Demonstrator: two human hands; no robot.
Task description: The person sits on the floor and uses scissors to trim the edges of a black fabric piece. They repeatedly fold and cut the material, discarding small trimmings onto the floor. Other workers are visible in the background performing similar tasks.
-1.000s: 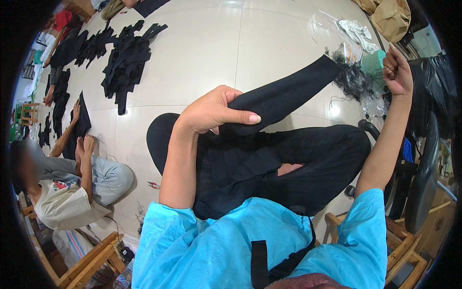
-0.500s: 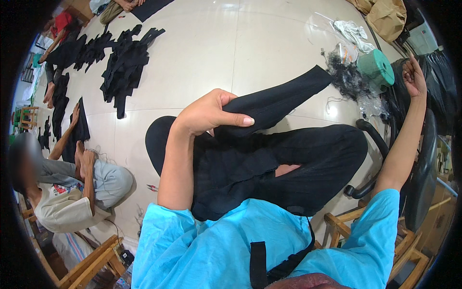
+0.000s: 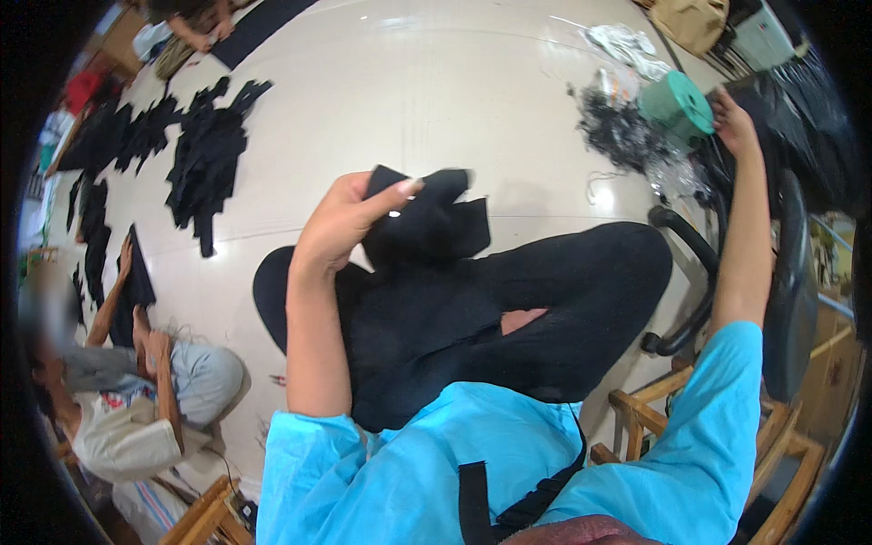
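Observation:
My left hand (image 3: pixel 341 218) grips a folded piece of black fabric (image 3: pixel 427 227), thumb on top. The fabric bunches up over my crossed legs, with loose ends standing out to the right. Out to the far right, my right hand (image 3: pixel 734 125) is beside the end of a green cylindrical spool (image 3: pixel 677 104). Its fingers are bent and drawn together; whatever they may hold is too small to make out, and I cannot tell whether they touch the spool.
A heap of black thread scraps (image 3: pixel 618 136) lies beside the spool. A black chair (image 3: pixel 788 291) is close to my right arm. Black fabric pieces (image 3: pixel 204 168) are piled on the floor at left. A co-worker (image 3: pixel 136 391) sits at left, another person (image 3: pixel 195 32) at far left.
The fabric in my left hand has gone from stretched out rightward to folded and bunched. My right hand has moved left to the spool's side, and its raised finger has curled in.

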